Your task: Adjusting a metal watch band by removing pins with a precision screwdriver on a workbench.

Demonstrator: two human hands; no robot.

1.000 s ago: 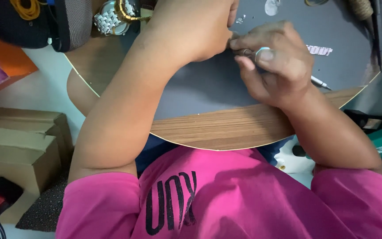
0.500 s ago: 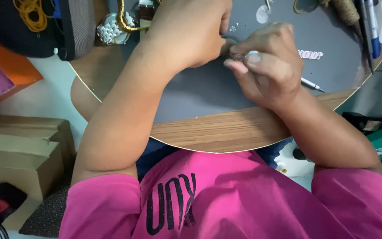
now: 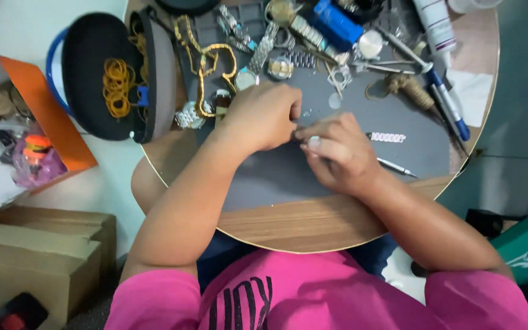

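My left hand [image 3: 263, 117] and my right hand [image 3: 337, 154] meet fingertip to fingertip over a grey mat [image 3: 276, 177] on a round wooden table [image 3: 300, 226]. The left hand's fingers are curled and pinch a tiny part that is mostly hidden. A thin metal tool [image 3: 396, 167] runs through my right fist, with its rear end sticking out past the heel of the hand. A short silver watch-band piece [image 3: 387, 137] lies just to the right of my right hand.
Watch bands, gold chains [image 3: 206, 64], watch cases and a blue block [image 3: 336, 23] crowd the mat's far side. Pens [image 3: 450, 107] and a white tube [image 3: 435, 24] lie at the right. An open black case with yellow rubber bands [image 3: 117, 85] sits left, beside an orange box [image 3: 44, 116] and cardboard boxes [image 3: 38, 250].
My view has tilted up, so the cluttered far side of the table now shows. Both hands stay pressed together over the mat, shifted only slightly.
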